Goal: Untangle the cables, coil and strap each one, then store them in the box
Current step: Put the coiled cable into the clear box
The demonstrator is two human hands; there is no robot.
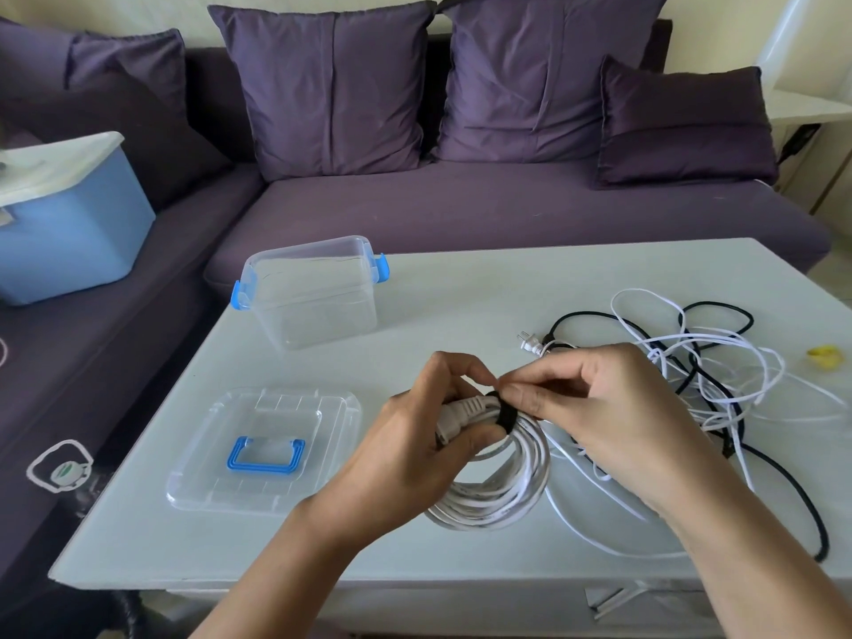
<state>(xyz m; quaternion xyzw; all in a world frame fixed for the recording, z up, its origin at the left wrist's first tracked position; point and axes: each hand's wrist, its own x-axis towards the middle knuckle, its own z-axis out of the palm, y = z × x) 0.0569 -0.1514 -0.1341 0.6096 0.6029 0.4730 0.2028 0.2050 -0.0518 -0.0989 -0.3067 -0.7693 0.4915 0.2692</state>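
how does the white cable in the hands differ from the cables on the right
The white cable is neatly coiled; the loose cables lie tangled. The white cable has a black strap, with the left hand gripping it and the right hand pinching the strap; the loose cables have none. Both are over the table.

We list 2 bare forearms, both entering from the lower edge and converging toward the middle.
Left hand [428, 435]: palm turned rightward, fingers and thumb curled round the white coil [498, 495], forefinger arched over its top.
Right hand [599, 408]: back upward, thumb and forefinger pinching the black strap [506, 416], the other 3 fingers curled.
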